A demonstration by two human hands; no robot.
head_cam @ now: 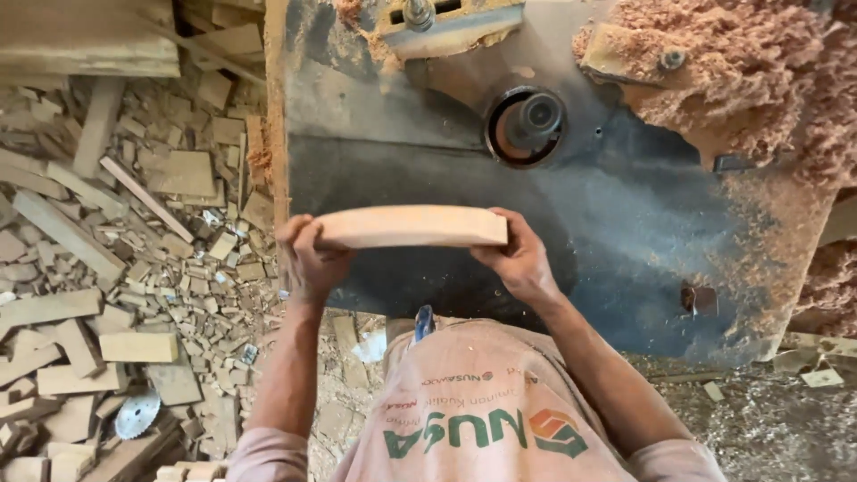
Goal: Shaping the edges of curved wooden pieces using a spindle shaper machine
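Note:
I hold a pale curved piece of wood (411,226) level over the near part of a dark metal machine table (616,214). My left hand (306,259) grips its left end and my right hand (516,259) grips its right end from below. The piece hangs a short way in front of the round spindle cutter (527,123) that rises from a hole in the table.
Reddish sawdust (759,80) is heaped on the table's right and far side. A metal bracket with a bolt (428,22) sits at the far edge. On the floor at the left lie several wood offcuts (116,268) and a circular saw blade (137,413).

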